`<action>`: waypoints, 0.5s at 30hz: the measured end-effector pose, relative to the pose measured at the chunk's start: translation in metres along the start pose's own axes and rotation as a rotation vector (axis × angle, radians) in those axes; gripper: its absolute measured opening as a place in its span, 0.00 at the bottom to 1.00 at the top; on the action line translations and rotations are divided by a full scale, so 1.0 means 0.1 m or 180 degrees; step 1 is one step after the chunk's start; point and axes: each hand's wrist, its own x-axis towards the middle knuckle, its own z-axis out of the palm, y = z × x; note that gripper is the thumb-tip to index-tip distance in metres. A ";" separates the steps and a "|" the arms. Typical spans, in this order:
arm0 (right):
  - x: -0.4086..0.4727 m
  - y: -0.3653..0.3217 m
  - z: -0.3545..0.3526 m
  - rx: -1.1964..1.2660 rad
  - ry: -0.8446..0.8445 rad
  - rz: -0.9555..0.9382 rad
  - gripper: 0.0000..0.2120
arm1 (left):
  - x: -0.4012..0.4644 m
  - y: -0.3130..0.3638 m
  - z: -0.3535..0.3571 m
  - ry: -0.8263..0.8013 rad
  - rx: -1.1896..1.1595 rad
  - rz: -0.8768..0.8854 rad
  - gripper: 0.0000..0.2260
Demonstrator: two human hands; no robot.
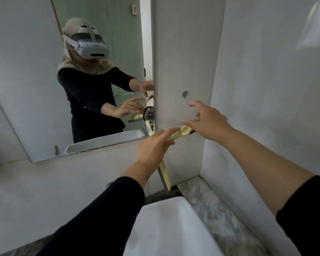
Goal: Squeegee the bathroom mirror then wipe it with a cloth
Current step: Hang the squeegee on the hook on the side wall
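Between the left hand's (151,146) fingers (167,133) sits the yellow handle of the squeegee (181,133), pinched lightly near its upper end, while its long blade hangs down below those fingers toward the sink (166,228), close against the tiled wall (183,61). Just past the fingertips, the handle's far end appears to meet a hook or peg on the wall, which would explain the loose pinch: the tool looks to be either coming off its hanger or going onto it, though I cannot tell which. Beyond and above that, the right hand (209,121) hovers with its fingers (194,104) spread and curled, grasping nothing, seemingly ready to steady the handle or the hanger. Left of both hands lies the mirror (35,71), untouched by the blade at this moment, with a small fan visible at its lower right edge. No cloth is in sight. Both arms reach forward and upward over the sink, forearms bare with dark sleeves pushed back; the left wrist is fairly straight, the right one slightly cocked so the palm faces the wall.
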 end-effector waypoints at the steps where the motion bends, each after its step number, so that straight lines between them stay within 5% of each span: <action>1: 0.05 0.02 -0.01 0.0160 0.0252 0.0193 0.26 | 0.03 0.03 0.00 0.0047 0.0057 0.0063 0.19; 5: 0.20 0.07 -0.01 0.0772 0.0690 0.0899 0.21 | 0.13 0.14 0.05 0.0134 0.0391 0.0265 0.25; 10: 0.55 0.11 0.15 0.2595 0.0996 0.1919 0.23 | 0.22 0.16 0.22 0.0234 0.0626 0.0116 0.28; 15: 0.89 0.09 0.32 0.2317 0.1108 0.1729 0.13 | 0.27 0.11 0.47 -0.0231 0.0686 -0.0293 0.34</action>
